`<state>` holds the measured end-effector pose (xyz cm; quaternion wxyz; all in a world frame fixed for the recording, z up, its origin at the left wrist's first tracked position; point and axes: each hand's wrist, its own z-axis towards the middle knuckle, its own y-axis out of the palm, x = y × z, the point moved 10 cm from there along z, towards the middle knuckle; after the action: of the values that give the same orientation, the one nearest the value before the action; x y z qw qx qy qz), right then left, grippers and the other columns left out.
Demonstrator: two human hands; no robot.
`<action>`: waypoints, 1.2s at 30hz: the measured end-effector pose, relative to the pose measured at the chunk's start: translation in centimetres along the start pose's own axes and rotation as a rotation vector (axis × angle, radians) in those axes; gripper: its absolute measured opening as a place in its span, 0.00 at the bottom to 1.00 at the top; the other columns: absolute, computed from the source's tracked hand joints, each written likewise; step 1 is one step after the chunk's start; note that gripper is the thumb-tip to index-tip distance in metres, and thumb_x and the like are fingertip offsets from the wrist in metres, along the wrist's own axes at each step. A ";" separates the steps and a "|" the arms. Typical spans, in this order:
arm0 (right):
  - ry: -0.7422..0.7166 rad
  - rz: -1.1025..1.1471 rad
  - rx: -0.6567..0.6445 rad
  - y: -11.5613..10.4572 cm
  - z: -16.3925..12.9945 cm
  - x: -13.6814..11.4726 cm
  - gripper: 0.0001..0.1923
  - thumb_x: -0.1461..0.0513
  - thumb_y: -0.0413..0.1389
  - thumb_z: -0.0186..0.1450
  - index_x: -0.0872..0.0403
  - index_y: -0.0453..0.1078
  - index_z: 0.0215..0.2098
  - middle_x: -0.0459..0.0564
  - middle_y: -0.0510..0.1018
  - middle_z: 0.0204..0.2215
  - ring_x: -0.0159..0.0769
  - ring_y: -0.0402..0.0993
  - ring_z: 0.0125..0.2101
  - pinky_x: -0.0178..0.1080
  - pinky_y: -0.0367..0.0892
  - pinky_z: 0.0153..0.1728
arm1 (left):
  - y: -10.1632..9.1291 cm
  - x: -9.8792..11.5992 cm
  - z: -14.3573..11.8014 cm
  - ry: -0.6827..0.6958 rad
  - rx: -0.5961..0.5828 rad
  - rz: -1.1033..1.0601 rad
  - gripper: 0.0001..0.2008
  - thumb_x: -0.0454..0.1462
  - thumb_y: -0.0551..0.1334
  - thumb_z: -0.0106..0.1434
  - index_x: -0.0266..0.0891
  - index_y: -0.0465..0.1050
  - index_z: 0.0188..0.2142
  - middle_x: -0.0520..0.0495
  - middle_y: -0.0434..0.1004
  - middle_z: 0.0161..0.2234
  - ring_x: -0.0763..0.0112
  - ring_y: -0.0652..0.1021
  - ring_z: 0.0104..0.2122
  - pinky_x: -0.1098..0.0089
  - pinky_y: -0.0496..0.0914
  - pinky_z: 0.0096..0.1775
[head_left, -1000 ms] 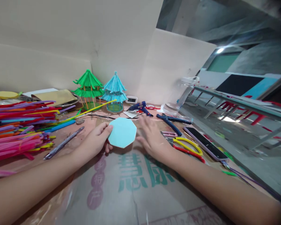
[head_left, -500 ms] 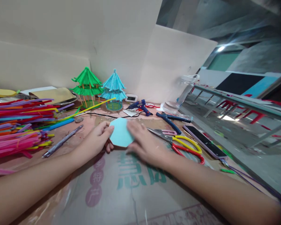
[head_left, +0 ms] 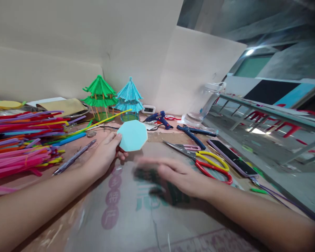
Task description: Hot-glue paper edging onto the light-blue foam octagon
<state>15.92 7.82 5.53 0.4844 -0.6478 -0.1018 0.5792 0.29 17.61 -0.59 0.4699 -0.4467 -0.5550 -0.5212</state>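
Note:
Pinched at its left edge, a light blue octagonal card (head_left: 133,135) is tilted up in my left hand (head_left: 109,154), above the cardboard. My thumb lies on the card's face and the other fingers are behind and below it. My right hand (head_left: 177,173) is apart from the card, over the printed cardboard sheet (head_left: 131,224), with fingers stretched to the left and blurred by motion. Nothing shows in it. Just beyond my right hand lie scissors (head_left: 212,164) with one yellow and one red handle.
Bundled pipe cleaners (head_left: 23,140) and a pen (head_left: 75,157) lie at left. Behind stand green (head_left: 99,94) and blue (head_left: 129,96) pagoda models, a glue gun (head_left: 159,119) and a clear jug (head_left: 202,105). Pliers (head_left: 193,134) and a phone (head_left: 232,157) lie at right.
My right hand has left the card and moved down and to the right. My left hand has raised the card slightly, and its face shows whole.

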 end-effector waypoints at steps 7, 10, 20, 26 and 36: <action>-0.235 0.034 -0.180 2.3 -0.2 -2.9 0.24 0.47 0.48 0.72 0.50 0.76 0.53 0.54 0.79 0.54 0.40 0.70 0.59 0.42 0.62 0.60 | 0.3 0.4 -0.1 0.000 -0.001 0.016 0.06 0.40 0.54 0.68 0.39 0.63 0.37 0.53 0.72 0.21 0.73 0.73 0.16 0.75 0.68 0.19; -0.080 0.037 -0.053 1.1 0.1 -2.0 0.28 0.45 0.53 0.68 0.55 0.73 0.56 0.60 0.78 0.54 0.45 0.72 0.56 0.49 0.62 0.60 | 0.4 0.5 -0.2 0.012 -0.009 0.033 0.08 0.42 0.56 0.67 0.40 0.62 0.36 0.53 0.72 0.21 0.73 0.73 0.16 0.75 0.67 0.19; 0.259 0.596 0.739 -6.0 -0.9 9.2 0.25 0.41 0.54 0.65 0.53 0.70 0.43 0.45 0.76 0.26 0.33 0.75 0.26 0.38 0.72 0.31 | 2.4 3.1 -3.1 0.286 -0.110 0.383 0.15 0.49 0.58 0.67 0.42 0.64 0.31 0.55 0.68 0.26 0.71 0.74 0.25 0.73 0.68 0.26; 0.278 0.497 0.530 -3.6 0.4 8.2 0.23 0.43 0.59 0.62 0.53 0.72 0.41 0.49 0.80 0.34 0.39 0.77 0.34 0.41 0.73 0.38 | 2.7 4.2 -3.5 0.404 -0.108 0.525 0.16 0.47 0.55 0.69 0.42 0.66 0.29 0.53 0.68 0.26 0.68 0.70 0.27 0.71 0.66 0.30; 0.228 0.332 0.490 -3.6 0.6 7.2 0.18 0.49 0.53 0.69 0.55 0.72 0.40 0.48 0.76 0.33 0.35 0.71 0.33 0.36 0.68 0.35 | 3.8 3.6 -3.8 0.345 -0.206 0.457 0.16 0.48 0.59 0.67 0.39 0.70 0.46 0.46 0.78 0.34 0.64 0.78 0.31 0.71 0.69 0.28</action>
<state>19.21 14.91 3.65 0.5331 -0.5803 0.2031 0.5812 3.64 14.06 3.67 0.6145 -0.5104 -0.2962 -0.5236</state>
